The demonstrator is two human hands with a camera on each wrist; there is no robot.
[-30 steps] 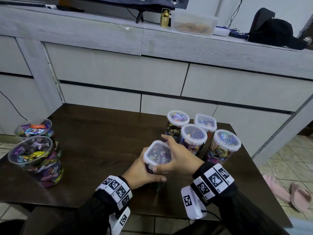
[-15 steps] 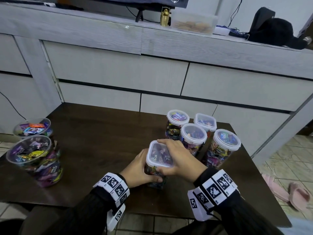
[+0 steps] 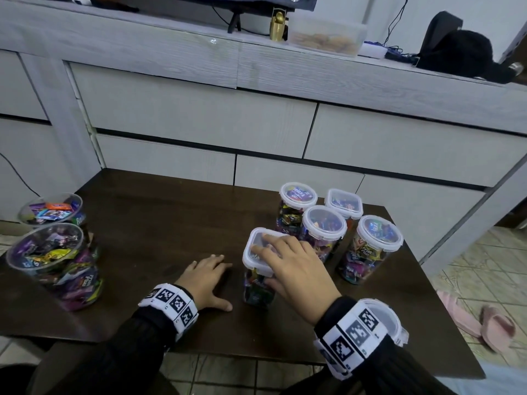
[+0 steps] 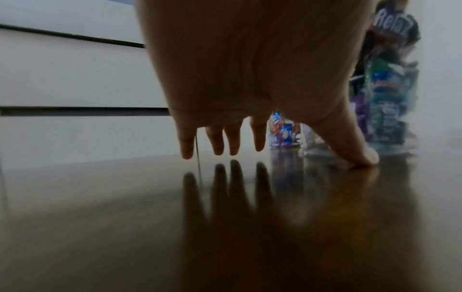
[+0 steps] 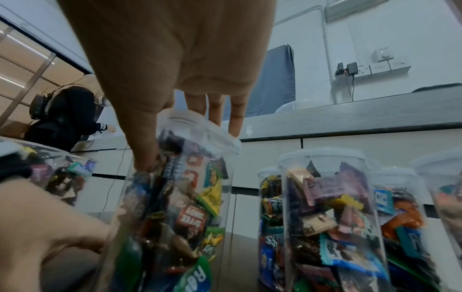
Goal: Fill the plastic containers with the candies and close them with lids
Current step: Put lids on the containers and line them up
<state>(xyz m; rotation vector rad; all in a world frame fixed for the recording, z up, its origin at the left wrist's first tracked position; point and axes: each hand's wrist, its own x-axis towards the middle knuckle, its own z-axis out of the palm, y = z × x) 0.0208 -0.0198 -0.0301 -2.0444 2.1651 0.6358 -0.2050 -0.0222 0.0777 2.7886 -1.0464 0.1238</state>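
Observation:
A square clear container (image 3: 256,283) full of wrapped candies stands upright near the front of the dark table (image 3: 159,212). Its white-rimmed lid (image 3: 251,252) sits on top. My right hand (image 3: 288,263) lies over that lid with straight fingers, thumb down the near wall. In the right wrist view the fingers (image 5: 215,106) press on the lid (image 5: 200,128) and the thumb touches the container (image 5: 180,207). My left hand (image 3: 205,276) rests flat on the table just left of it, holding nothing; the left wrist view shows its fingers (image 4: 220,142) spread above the tabletop.
Several lidded containers of candies (image 3: 323,223) cluster behind and to the right of my right hand. Two open round tubs of candies (image 3: 54,260) stand at the left table edge. Grey drawer fronts (image 3: 199,115) rise behind the table. Pink slippers (image 3: 479,323) lie on the floor, right.
My left hand let go of the square container and moved left, flat onto the table. My right hand shifted from holding the lid's edge to lying over it.

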